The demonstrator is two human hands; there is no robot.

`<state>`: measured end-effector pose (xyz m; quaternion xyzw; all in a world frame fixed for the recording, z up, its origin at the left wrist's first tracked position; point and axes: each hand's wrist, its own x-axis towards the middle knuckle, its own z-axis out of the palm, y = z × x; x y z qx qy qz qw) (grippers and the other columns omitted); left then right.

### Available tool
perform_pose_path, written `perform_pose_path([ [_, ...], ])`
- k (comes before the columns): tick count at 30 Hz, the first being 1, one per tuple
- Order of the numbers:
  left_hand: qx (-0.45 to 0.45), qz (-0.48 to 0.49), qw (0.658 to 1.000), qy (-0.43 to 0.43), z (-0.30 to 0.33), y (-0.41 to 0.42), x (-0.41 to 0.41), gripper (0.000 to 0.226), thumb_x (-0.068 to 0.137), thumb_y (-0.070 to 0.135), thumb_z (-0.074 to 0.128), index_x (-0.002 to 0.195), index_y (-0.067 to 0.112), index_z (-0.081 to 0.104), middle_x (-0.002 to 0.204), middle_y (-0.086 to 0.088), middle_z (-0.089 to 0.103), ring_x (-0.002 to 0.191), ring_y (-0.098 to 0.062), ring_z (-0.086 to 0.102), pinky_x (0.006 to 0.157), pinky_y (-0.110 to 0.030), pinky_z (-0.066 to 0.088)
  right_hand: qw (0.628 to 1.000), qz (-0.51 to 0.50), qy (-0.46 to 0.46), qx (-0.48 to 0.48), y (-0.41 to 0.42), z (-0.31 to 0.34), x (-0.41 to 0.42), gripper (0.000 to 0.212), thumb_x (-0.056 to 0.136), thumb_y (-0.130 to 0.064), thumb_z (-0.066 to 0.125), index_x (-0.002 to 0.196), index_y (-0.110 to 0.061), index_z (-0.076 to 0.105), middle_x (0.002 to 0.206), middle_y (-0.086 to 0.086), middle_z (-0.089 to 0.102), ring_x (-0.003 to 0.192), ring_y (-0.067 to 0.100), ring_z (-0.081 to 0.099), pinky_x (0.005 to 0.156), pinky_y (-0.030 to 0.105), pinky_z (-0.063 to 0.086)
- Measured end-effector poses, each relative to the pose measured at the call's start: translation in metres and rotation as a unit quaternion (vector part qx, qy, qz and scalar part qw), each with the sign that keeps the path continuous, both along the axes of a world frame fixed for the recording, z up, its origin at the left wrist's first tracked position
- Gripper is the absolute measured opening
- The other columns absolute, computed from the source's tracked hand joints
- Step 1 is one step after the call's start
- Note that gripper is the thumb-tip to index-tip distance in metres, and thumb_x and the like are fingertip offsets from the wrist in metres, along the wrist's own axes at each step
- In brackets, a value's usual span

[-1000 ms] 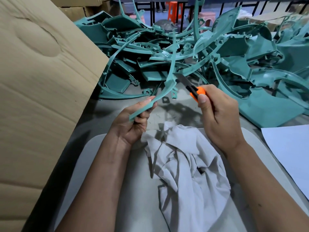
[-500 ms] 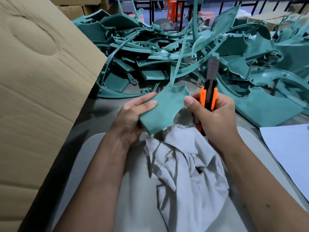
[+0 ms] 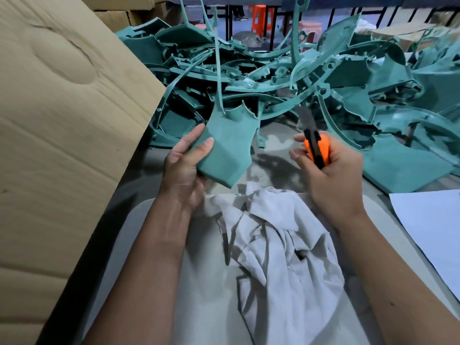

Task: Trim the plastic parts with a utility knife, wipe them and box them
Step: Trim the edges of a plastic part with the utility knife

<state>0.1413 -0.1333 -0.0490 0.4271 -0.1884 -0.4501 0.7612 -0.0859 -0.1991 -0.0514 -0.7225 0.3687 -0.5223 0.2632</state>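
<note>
our left hand (image 3: pixel 183 168) is gripping the green plastic part (image 3: pixel 227 145), thumb (image 3: pixel 202 146) lying across its near face and the other fingers curling behind its lower left edge. we are holding the part's broad flat panel tilted up above the grey cloth (image 3: pixel 278 245), just beyond the cloth's far edge, and a thin curved strip of the part is rising from the panel's top toward the far side. our right hand (image 3: pixel 331 175) is wrapping around the orange utility knife (image 3: pixel 317 148), palm and lower fingers closing on the handle while the forefinger and thumb are sticking out loosely to the left of it. the blade is pointing up and away, to the right of the part and not touching it; a clear gap is lying between the two.

the cloth is lying crumpled between our forearms, on a pale rounded board (image 3: pixel 154 245). beyond the cloth a big tangled pile of green plastic parts (image 3: pixel 323 78) is covering the grey table (image 3: pixel 273 140) from left to right. left of the cloth a large cardboard box (image 3: pixel 62 120) is leaning in, its flap reaching toward the pile. right of the cloth a white sheet (image 3: pixel 433 232) is lying at the edge of view. far beyond the pile, an orange stool (image 3: pixel 261 18) is standing on the floor.
</note>
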Motion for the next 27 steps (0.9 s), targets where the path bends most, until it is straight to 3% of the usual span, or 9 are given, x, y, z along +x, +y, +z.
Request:
perform_pose_path([
  [4, -0.003, 0.006, 1.0, -0.028, -0.003, -0.001, -0.005, 0.036, 0.088, -0.002, 0.069, 0.12, 0.015, 0.07, 0.125, -0.011, 0.071, 0.103, -0.025, 0.071, 0.094, -0.043, 0.058, 0.993, 0.0, 0.093, -0.077, 0.003, -0.001, 0.007, 0.03, 0.102, -0.053, 0.056, 0.091, -0.026, 0.059, 0.067, -0.015, 0.052, 0.062, 0.005, 0.051, 0.057, 0.022, 0.037],
  [9, 0.0, 0.002, 1.0, -0.022, -0.004, -0.003, -0.014, 0.018, 0.09, -0.002, 0.068, 0.101, 0.01, 0.076, 0.105, -0.014, 0.077, 0.09, -0.024, 0.073, 0.085, -0.038, 0.062, 0.976, 0.058, 0.185, -0.097, 0.006, 0.0, 0.01, 0.039, 0.101, -0.055, 0.053, 0.093, -0.018, 0.062, 0.071, -0.015, 0.055, 0.066, 0.002, 0.053, 0.058, 0.03, 0.04],
  [12, 0.009, -0.013, 1.0, 0.012, -0.002, -0.004, -0.015, 0.02, 0.092, 0.005, 0.065, 0.11, 0.003, 0.073, 0.107, -0.017, 0.076, 0.094, -0.026, 0.073, 0.083, -0.036, 0.063, 0.979, 0.116, 0.149, -0.078, 0.008, 0.003, 0.008, 0.034, 0.101, -0.046, 0.063, 0.086, -0.016, 0.066, 0.069, -0.008, 0.062, 0.062, 0.013, 0.057, 0.056, 0.035, 0.044],
  [15, -0.05, -0.106, 0.981, 0.154, 0.003, 0.002, -0.009, 0.04, 0.09, 0.017, 0.06, 0.121, -0.008, 0.065, 0.108, -0.024, 0.07, 0.083, -0.02, 0.067, 0.063, -0.019, 0.056, 0.986, 0.121, 0.088, -0.067, 0.01, 0.005, 0.006, 0.027, 0.101, -0.038, 0.065, 0.08, -0.021, 0.064, 0.062, -0.012, 0.056, 0.055, 0.01, 0.051, 0.053, 0.023, 0.037],
  [17, -0.078, -0.172, 0.961, 0.201, 0.004, 0.006, -0.005, 0.043, 0.092, 0.023, 0.058, 0.119, -0.01, 0.067, 0.107, -0.026, 0.067, 0.077, -0.017, 0.064, 0.063, -0.017, 0.054, 0.991, 0.104, 0.063, -0.057, 0.012, 0.005, 0.007, 0.02, 0.104, -0.037, 0.059, 0.085, -0.032, 0.056, 0.063, -0.015, 0.051, 0.056, 0.008, 0.049, 0.055, 0.02, 0.036],
  [21, -0.034, -0.215, 0.967, 0.133, 0.003, 0.006, -0.015, 0.039, 0.085, 0.003, 0.056, 0.121, -0.009, 0.067, 0.109, -0.024, 0.068, 0.074, -0.014, 0.066, 0.061, -0.015, 0.054, 0.992, 0.101, 0.052, -0.049, 0.012, 0.005, 0.007, 0.026, 0.109, -0.04, 0.046, 0.092, -0.02, 0.051, 0.067, 0.001, 0.052, 0.057, 0.019, 0.05, 0.053, 0.037, 0.041],
  [24, 0.015, -0.22, 0.968, 0.116, 0.002, 0.002, -0.024, 0.035, 0.096, -0.007, 0.037, 0.118, -0.004, 0.063, 0.092, -0.018, 0.075, 0.055, -0.014, 0.066, 0.048, -0.016, 0.05, 0.989, 0.095, 0.083, -0.075, 0.013, 0.006, 0.008, 0.035, 0.108, -0.037, 0.047, 0.079, -0.018, 0.045, 0.062, -0.008, 0.044, 0.055, 0.007, 0.041, 0.055, 0.024, 0.031],
  [27, 0.019, -0.226, 0.967, 0.115, 0.002, 0.002, -0.021, 0.04, 0.098, -0.005, 0.031, 0.124, -0.004, 0.061, 0.085, -0.014, 0.075, 0.049, -0.013, 0.064, 0.045, -0.017, 0.049, 0.99, 0.047, 0.098, -0.086, 0.011, 0.005, 0.008, 0.037, 0.108, -0.039, 0.048, 0.077, -0.019, 0.043, 0.061, -0.01, 0.042, 0.054, 0.008, 0.041, 0.054, 0.018, 0.027],
])
